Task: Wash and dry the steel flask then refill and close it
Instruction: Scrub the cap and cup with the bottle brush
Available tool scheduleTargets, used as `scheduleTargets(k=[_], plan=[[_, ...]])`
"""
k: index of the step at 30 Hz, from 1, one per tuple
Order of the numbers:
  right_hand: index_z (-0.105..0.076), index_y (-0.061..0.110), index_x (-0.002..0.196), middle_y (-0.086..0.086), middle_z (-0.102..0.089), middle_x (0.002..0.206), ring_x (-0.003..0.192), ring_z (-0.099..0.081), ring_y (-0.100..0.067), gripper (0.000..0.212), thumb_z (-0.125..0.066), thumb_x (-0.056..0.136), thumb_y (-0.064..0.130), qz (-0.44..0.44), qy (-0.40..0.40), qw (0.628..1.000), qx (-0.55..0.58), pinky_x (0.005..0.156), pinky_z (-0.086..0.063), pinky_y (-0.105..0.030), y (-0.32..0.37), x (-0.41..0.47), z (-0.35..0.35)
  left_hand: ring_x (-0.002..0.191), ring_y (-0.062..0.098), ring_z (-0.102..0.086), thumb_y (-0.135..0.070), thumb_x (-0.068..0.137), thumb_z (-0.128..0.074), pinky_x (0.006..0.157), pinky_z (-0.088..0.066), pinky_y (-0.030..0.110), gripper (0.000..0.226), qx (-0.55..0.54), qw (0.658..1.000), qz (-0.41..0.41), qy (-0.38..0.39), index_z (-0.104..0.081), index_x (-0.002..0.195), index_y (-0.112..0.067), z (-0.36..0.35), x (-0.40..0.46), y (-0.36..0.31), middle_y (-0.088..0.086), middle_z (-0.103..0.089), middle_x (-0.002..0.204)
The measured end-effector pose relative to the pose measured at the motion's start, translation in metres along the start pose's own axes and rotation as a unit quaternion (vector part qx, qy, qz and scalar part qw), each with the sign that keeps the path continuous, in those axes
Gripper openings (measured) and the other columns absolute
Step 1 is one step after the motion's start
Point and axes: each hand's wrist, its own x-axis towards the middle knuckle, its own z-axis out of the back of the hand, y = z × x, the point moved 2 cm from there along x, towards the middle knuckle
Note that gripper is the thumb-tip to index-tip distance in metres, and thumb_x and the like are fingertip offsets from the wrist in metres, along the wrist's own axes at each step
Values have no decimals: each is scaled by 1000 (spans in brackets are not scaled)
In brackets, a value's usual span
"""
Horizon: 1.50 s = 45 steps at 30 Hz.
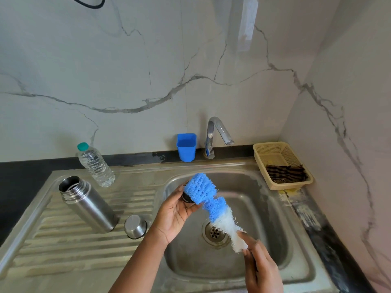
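The steel flask stands open on the sink's ribbed drainboard at the left, its mouth uncovered. A steel cup lid rests upside down beside it. Over the basin, my left hand grips a small dark stopper, mostly hidden behind the bristles. My right hand holds the handle end of a blue-and-white bottle brush, whose blue head presses against the stopper. A clear plastic water bottle with a teal cap stands behind the flask.
The steel sink has a drain in its middle and a chrome tap at the back, not running. A blue plastic cup stands left of the tap. A beige basket with a striped cloth sits at the right.
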Motion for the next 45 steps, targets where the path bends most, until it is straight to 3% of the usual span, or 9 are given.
scheduleTargets(k=[5, 9, 14, 20, 25, 30, 35, 41, 45], plan=[[-54, 47, 125, 15, -62, 101, 73, -61, -13, 49, -50, 90, 14, -34, -29, 999, -25, 58, -47, -15, -6, 6, 3, 120, 32, -62, -31, 63, -92, 82, -59, 38, 77, 31, 999, -4, 23, -63, 130, -6, 3, 1, -3, 20, -59, 136], [-51, 53, 126, 14, -59, 93, 69, -57, -9, 53, -50, 90, 15, -35, -15, 999, -32, 59, -47, -14, -9, 2, 9, 114, 34, -66, -31, 58, -94, 80, -60, 37, 88, 2, 1000, -19, -4, -57, 134, -5, 7, 3, -3, 22, -62, 130], [-54, 51, 123, 17, -51, 87, 61, -47, -5, 50, -51, 90, 14, -22, 1, 999, -36, 53, -42, -12, -3, -2, 10, 103, 26, -70, -32, 55, -95, 74, -60, 35, 81, 20, 999, -22, -37, -60, 123, -5, 12, 5, 2, 19, -67, 119], [-51, 53, 123, 16, -58, 95, 66, -54, -8, 52, -50, 88, 15, -78, -19, 995, -53, 48, -46, -19, -10, 9, 5, 103, 28, -70, -32, 46, -99, 72, -60, 35, 89, 37, 999, -18, -30, -56, 122, -15, 7, 4, 6, 16, -69, 117], [-51, 56, 121, 17, -60, 94, 68, -55, -4, 50, -50, 89, 17, -79, -2, 996, -49, 51, -46, -13, -14, 1, 15, 100, 28, -71, -28, 47, -99, 73, -61, 40, 93, 41, 998, -37, -35, -53, 127, -14, 6, 5, -1, 12, -71, 110], [-54, 56, 118, 15, -60, 93, 69, -55, -4, 49, -52, 88, 16, -60, -11, 997, -37, 57, -45, -11, -12, 1, 18, 110, 35, -68, -23, 41, -101, 81, -60, 40, 104, 83, 994, -44, -61, -51, 132, -14, 11, 2, -1, 17, -65, 123], [-57, 47, 121, 17, -51, 87, 61, -46, -4, 49, -51, 88, 11, -18, 7, 998, -52, 50, -39, -10, -4, 5, 19, 102, 23, -69, 4, 65, -82, 85, -57, 36, 85, 176, 980, -62, -65, -46, 138, -21, 16, 2, 6, 13, -72, 110], [-54, 50, 124, 19, -52, 92, 64, -47, -5, 57, -49, 85, 8, -53, -11, 995, -80, 50, -42, -13, -12, 11, 22, 106, 22, -68, -11, 51, -88, 91, -51, 34, 95, 231, 969, -79, -50, -46, 134, -29, 14, 1, 3, 12, -73, 110], [-59, 46, 123, 19, -54, 93, 64, -46, -3, 48, -47, 91, 13, 2, 29, 995, -91, 56, -39, -5, -5, 9, 27, 109, 26, -65, 8, 60, -85, 96, -51, 42, 91, 245, 964, -87, -53, -47, 135, -24, 15, 3, 0, 14, -72, 109]])
